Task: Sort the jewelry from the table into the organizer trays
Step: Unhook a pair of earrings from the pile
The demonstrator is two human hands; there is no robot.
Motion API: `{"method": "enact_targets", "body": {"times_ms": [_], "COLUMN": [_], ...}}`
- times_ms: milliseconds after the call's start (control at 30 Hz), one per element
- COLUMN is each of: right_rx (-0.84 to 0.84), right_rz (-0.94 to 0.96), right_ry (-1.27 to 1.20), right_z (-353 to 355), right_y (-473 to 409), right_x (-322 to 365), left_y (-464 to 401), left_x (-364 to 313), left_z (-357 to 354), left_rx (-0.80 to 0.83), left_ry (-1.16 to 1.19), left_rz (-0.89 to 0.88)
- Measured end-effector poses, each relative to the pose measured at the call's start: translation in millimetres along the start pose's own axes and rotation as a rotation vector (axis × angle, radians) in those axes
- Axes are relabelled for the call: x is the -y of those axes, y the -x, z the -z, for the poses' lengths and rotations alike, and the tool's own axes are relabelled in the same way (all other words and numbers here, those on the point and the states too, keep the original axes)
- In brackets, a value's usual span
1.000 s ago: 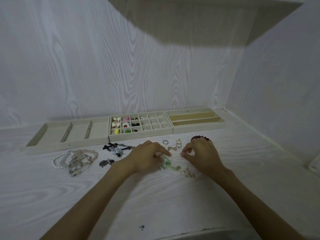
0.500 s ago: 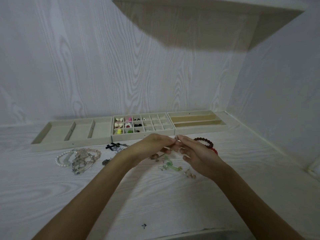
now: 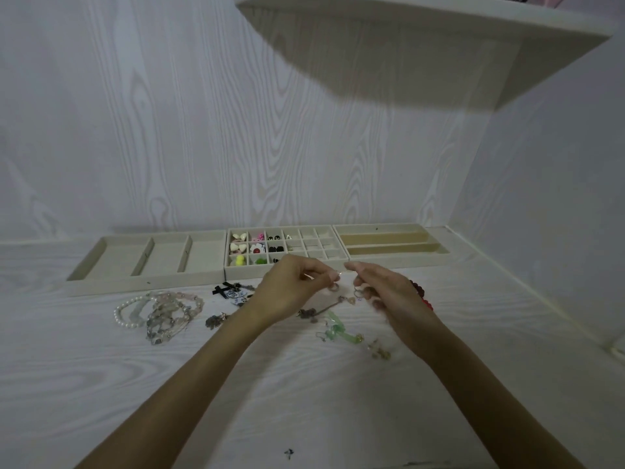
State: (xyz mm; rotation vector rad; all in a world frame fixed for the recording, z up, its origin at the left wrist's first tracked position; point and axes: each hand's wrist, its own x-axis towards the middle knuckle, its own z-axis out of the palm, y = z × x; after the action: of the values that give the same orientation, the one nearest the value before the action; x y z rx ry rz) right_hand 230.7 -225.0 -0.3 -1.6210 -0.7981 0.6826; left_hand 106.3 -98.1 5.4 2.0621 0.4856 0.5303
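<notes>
Both hands are raised above the table in front of the grid tray [image 3: 233, 275]. My left hand [image 3: 291, 289] pinches a small earring [image 3: 333, 287] that dangles from its fingertips. My right hand [image 3: 385, 292] pinches a second small earring [image 3: 357, 293] a little to the right. Three beige organizer trays line the back: a wide-slot tray [image 3: 101, 248] at left, the grid tray holding small colourful earrings in its left cells, and a long-slot tray [image 3: 436, 257] at right. Loose on the table lie green pieces [image 3: 338, 331], a small gold piece [image 3: 380, 352] and a dark charm chain [image 3: 313, 313].
Pearl and stone bracelets [image 3: 159, 309] are piled at left. A black bow with patterned pieces [image 3: 233, 292] lies near the grid tray. A red bead bracelet [image 3: 422, 296] shows behind my right hand. Walls close the back and right; a shelf [image 3: 439, 25] hangs overhead.
Both hands rose from the table with small earrings pinched, met above the jewelry, and have now drawn slightly apart, each with its own piece.
</notes>
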Motion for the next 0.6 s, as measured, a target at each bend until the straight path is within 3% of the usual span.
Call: {"method": "enact_targets", "body": {"times_ms": [100, 233, 467, 600], "right_rx": [-0.053, -0.096, -0.197, -0.24], "right_rz": [0.122, 0.204, 0.197, 0.278], "right_ry": [0.128, 0.23, 0.112, 0.171], "right_z": [0, -13, -35, -52], "right_y": [-7, -20, -59, -91], "right_x": [12, 17, 28, 35], "left_y": [-4, -10, -35, -55], "left_x": [11, 18, 27, 37], "left_z": [4, 7, 12, 30], "left_rx": [-0.064, -0.116, -0.384, -0.405], "left_ry": [-0.146, -0.105, -0.046, -0.011], "left_rz": [-0.001, -0.038, -0.078, -0.055]}}
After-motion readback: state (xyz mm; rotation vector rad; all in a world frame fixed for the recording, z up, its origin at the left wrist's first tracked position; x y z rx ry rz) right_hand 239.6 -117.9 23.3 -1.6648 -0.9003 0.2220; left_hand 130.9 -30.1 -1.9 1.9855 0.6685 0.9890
